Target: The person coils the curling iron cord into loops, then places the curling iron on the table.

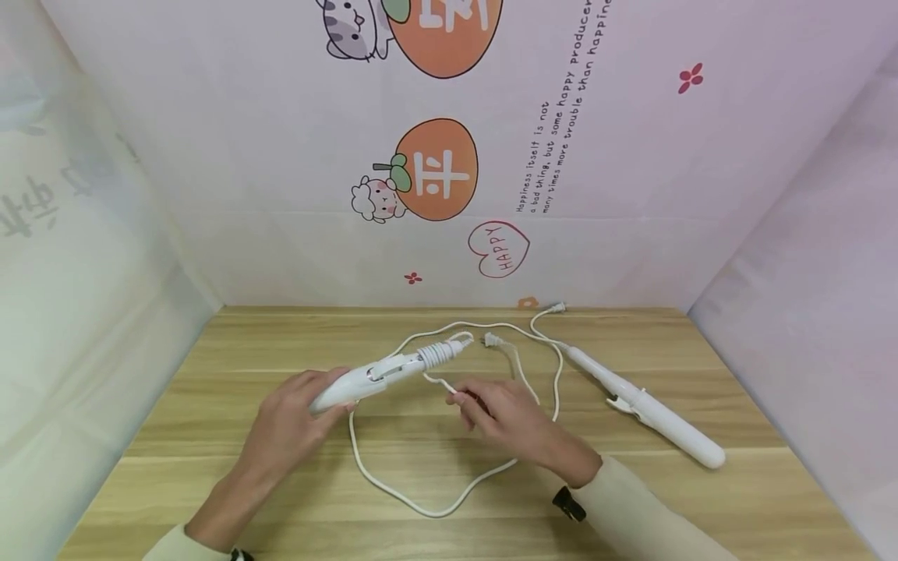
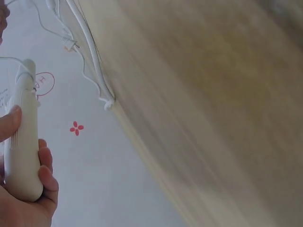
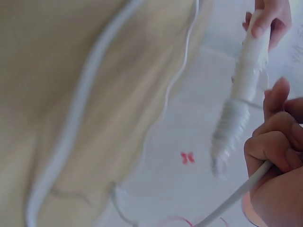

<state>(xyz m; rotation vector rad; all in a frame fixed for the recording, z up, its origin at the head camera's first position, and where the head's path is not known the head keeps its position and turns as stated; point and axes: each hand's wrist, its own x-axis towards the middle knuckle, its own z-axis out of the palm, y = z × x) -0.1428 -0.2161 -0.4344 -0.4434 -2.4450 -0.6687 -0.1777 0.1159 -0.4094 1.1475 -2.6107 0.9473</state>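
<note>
A white curling iron (image 1: 351,387) is held at its thick, rounded end by my left hand (image 1: 291,417), its narrower end pointing up and right. Several turns of its cord (image 3: 230,122) wrap the narrower part close to the tip. In the left wrist view, the thumb and fingers curl around the iron's body (image 2: 24,156). My right hand (image 1: 501,417) grips the white cord a short way from these turns, with the fingers curled round it in the right wrist view. The rest of this cord (image 1: 435,514) loops across the table below and between both hands.
A second white curling iron (image 1: 673,425) lies on the wooden table (image 1: 295,499) at the right, its plug (image 1: 557,308) by the back edge. Another plug (image 1: 493,340) is just beyond the right hand. Printed fabric walls (image 1: 295,234) enclose the back and sides.
</note>
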